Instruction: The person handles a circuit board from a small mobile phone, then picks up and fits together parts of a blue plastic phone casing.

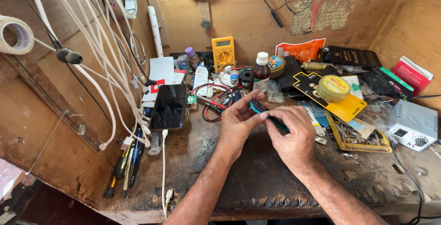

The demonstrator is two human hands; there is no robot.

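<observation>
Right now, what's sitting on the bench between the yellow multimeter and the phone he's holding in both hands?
In the head view, a brown bottle with a white cap stands between the yellow multimeter and the held phone, with red wires tangled just left of it.

The worn wooden worktop [275, 179] (dark and scuffed at its front edge) carries a black phone [168, 107], a brown bottle [260, 73], a yellow multimeter [223, 53], a round yellow tin [333, 88], a white power supply box [413, 124] and screwdrivers [124, 167].
</observation>
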